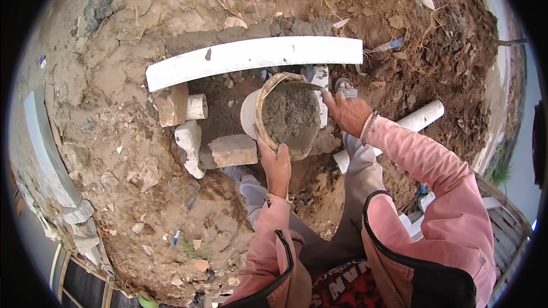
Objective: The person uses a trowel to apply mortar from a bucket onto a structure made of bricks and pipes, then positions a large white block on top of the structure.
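Note:
A pale bucket point(249, 115) with a mortar-smeared rim is tilted over a shallow pit, its mouth turned to the right. Grey wet mortar point(290, 113) fills much of it. My left hand point(276, 166) grips the near rim, thumb on the outside and other fingers partly hidden. At the right side of the mouth is my right hand point(349, 115), its fingers curled. A dark edge runs from those fingers along the mortar; whether it is a tool or the rim I cannot make out. Just beyond the bucket lies a long white slab point(257, 55).
Around the pit are a tan block point(172, 105), a short pipe piece point(197, 106), a white lump point(189, 147) and a flat stone block point(234, 151). A white pipe point(419, 118) lies right, behind my forearm. My sandalled foot point(346, 88) stands near the slab's right end.

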`<state>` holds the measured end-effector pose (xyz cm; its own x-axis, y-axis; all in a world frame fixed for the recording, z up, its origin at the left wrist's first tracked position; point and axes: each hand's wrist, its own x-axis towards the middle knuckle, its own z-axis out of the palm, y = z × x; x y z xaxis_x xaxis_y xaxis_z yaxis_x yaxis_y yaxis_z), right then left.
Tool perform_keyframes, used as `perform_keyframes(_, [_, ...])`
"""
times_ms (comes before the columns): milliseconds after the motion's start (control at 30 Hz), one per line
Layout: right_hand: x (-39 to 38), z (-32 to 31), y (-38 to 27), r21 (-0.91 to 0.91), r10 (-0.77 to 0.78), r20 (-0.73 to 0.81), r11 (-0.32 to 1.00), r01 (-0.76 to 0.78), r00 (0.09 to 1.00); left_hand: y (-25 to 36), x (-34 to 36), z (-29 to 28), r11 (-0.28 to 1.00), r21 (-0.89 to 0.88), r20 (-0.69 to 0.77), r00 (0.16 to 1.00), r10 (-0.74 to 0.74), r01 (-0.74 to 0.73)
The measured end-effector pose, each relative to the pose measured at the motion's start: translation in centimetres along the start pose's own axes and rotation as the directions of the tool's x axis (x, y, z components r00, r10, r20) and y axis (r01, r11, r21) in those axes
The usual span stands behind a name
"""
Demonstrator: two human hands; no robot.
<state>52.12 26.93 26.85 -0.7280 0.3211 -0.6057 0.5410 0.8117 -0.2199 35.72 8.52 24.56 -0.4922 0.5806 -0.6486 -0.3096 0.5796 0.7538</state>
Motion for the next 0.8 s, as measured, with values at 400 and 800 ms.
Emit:
perform_keyframes(400, [-1.2, 6.4, 0.6, 0.632, -0.342, 0.177, 0.758, 0.160, 0.923, 5.2, -3.2, -3.5, 0.993, 0.100, 0.264, 0.964, 0.028, -0.056])
perform_keyframes(800, [-3.3, -2.5, 4.5, 0.896, -0.312, 0.069, 0.438, 0.079, 0.947, -0.4, -2.5, -4.5, 0.798, -0.444, 0.188, 0.913, -0.362, 0.408])
